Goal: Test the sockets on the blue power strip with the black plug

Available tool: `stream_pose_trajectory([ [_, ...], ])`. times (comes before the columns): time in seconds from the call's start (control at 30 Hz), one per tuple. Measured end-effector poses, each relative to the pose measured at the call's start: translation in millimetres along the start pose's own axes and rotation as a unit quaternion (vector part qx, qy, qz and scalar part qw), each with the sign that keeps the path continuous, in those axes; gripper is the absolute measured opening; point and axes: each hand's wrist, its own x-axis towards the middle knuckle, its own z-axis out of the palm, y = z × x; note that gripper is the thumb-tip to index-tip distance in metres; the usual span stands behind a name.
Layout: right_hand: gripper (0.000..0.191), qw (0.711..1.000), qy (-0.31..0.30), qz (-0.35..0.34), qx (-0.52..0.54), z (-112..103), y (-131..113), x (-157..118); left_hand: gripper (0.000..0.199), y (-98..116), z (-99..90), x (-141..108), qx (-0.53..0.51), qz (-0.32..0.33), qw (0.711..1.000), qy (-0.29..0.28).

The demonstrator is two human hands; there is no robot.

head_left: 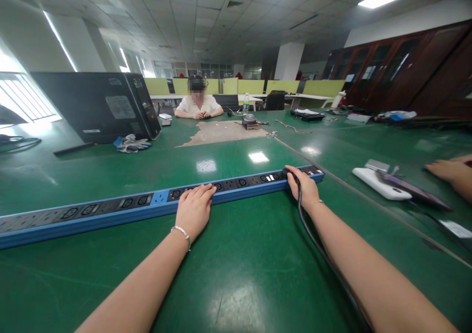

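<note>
A long blue power strip (236,191) with black sockets lies aslant across the green table. My left hand (194,206) is closed over the strip near its middle, fingers over the top, just right of a light-blue socket (160,197). Near the strip's right end, my right hand (303,188) grips a black plug (285,173) at a socket; my fingers partly cover it, and how deep it sits I cannot tell. From the plug a black cable (313,237) runs down along my right forearm toward the bottom edge.
Right of the strip lie a white power bank-like object (381,183) and a dark phone-like slab (413,189). Another person's hand (448,170) rests at the right edge. A black computer case (96,106) and gloves (132,144) stand back left. Opposite sits a person (199,104).
</note>
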Motion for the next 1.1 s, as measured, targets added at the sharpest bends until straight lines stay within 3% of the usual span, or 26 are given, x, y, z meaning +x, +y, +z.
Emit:
stream_pose_trajectory([
  [0.33,0.037,0.991,0.072,0.066,0.091,5.2,-6.7,0.4,0.036,1.1,-1.3,0.5,-0.013,-0.003,1.0,0.008],
  [0.5,0.04,0.961,0.205,0.09,0.164,-3.6,-30.0,13.7,0.035,1.4,-1.7,1.0,-0.013,-0.003,1.0,0.003],
  [0.63,0.036,0.97,0.05,0.025,0.236,4.4,-63.9,10.1,0.035,0.5,-0.3,0.9,-0.009,-0.002,1.0,0.003],
  [0.73,0.034,0.974,-0.032,0.0,0.225,13.5,-84.5,1.5,0.034,0.2,0.4,0.7,-0.009,-0.001,1.0,0.005],
  [1.1,0.032,0.988,-0.06,-0.025,0.142,14.3,-99.6,-3.6,0.035,0.1,0.3,1.3,-0.021,-0.007,1.0,0.005],
])
